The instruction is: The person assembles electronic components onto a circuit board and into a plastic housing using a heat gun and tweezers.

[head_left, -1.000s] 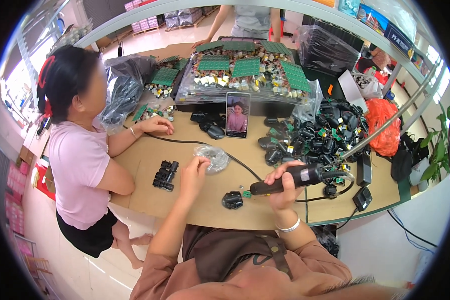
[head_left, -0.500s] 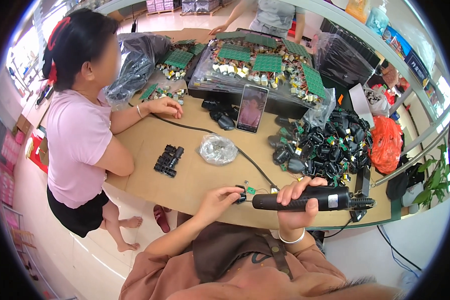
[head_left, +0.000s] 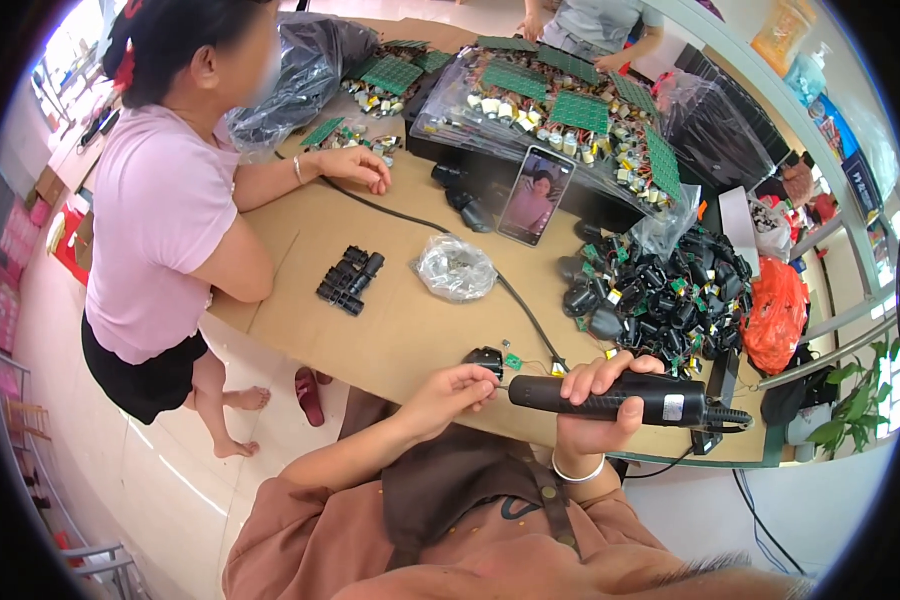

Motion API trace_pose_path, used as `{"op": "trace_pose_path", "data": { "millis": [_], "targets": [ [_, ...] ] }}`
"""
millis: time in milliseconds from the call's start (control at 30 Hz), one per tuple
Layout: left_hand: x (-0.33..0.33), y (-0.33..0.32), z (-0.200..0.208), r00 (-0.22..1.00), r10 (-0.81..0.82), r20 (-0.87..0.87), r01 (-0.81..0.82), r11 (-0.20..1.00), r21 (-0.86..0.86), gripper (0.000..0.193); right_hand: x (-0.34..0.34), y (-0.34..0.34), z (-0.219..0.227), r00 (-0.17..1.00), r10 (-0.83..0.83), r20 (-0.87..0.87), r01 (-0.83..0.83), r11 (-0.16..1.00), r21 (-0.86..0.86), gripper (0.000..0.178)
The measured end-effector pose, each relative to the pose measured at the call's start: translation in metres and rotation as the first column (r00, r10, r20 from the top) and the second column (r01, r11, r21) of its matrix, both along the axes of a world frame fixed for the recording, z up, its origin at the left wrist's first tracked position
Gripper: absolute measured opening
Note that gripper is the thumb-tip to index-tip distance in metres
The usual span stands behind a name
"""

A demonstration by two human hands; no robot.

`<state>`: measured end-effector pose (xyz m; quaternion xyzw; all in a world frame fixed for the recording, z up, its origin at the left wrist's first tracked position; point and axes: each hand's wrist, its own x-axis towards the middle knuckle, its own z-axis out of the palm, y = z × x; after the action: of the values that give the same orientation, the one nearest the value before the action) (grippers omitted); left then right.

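My right hand (head_left: 602,405) is wrapped round a black electric screwdriver (head_left: 630,398), held level with its bit pointing left and its cord at the right end. My left hand (head_left: 458,397) is closed in a pinch at the bit's tip; anything small between the fingertips is too hidden to name. Just beyond those fingers a black plastic housing (head_left: 485,358) rests on the table, with a small green circuit board (head_left: 512,360) beside it on wires. Whether the left fingertips touch the housing is unclear.
A heap of black housings with wired boards (head_left: 660,295) lies to the right. A clear plastic bag (head_left: 454,267), black cable (head_left: 515,290), propped phone (head_left: 536,195) and black parts (head_left: 350,280) lie ahead. Another person (head_left: 160,210) leans on the table at left; an orange bag (head_left: 776,315) sits right.
My left fingers have shifted from the black housing to the screwdriver's bit tip, and the housing now sits just beyond them. My right hand keeps its hold. The whole view has tilted slightly.
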<state>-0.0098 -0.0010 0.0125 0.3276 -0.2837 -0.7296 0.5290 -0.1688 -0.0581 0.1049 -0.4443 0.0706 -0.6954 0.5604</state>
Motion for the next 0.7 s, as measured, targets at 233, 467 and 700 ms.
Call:
{"op": "trace_pose_path", "data": {
  "millis": [233,467,700],
  "targets": [
    [-0.005,0.005,-0.008,0.999,0.004,-0.035,-0.003,1.0,0.026,0.019,-0.001,0.004,-0.001,0.999,-0.014,-0.047,0.014,1.0,0.0,0.04],
    [-0.01,0.009,-0.008,0.999,0.015,-0.043,-0.014,1.0,0.023,0.022,-0.005,0.008,-0.006,0.999,-0.043,-0.029,0.044,0.998,0.045,0.044],
    [0.023,-0.001,0.003,0.31,0.554,0.773,0.017,0.81,-0.587,0.051,-0.001,-0.004,-0.003,0.988,-0.054,-0.146,0.061,0.997,0.046,0.046]
  ]
}}
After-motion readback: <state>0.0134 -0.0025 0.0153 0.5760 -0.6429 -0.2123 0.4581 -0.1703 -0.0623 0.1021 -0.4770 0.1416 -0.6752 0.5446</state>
